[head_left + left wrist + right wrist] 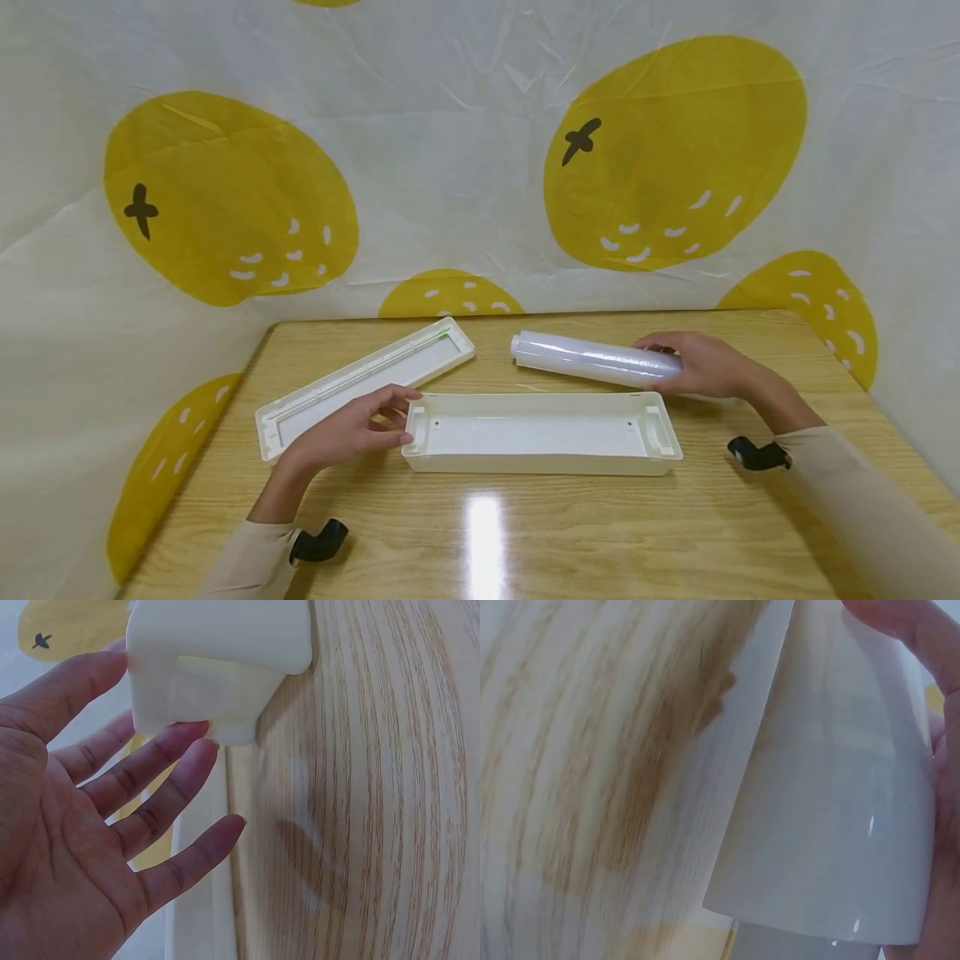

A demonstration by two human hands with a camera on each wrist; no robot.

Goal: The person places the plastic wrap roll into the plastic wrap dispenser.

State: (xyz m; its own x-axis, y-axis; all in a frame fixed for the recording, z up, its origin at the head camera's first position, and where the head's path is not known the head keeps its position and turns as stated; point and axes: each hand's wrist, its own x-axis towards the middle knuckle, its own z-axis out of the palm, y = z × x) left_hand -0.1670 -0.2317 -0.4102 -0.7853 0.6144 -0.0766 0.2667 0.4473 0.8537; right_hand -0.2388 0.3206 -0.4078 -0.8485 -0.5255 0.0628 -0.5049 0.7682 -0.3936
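A long, lidless white plastic box (540,463) stands on the table. At its left end is my left hand (352,429), thumb at the near corner and index finger at the far corner. The left wrist view shows the thumb and fingers against the box's end (217,630), with the little finger free of it. My right hand (701,365) grips the right end of a roll of plastic wrap (585,357) behind the box. In the right wrist view the roll (832,825) fills much of the picture, thumb along its side.
Behind my left hand a long white lid (367,371) lies slantwise, a thin strip with a green tip along it. The wooden table (600,533) meets a white cloth backdrop (450,167) with yellow fruit prints at its far edge.
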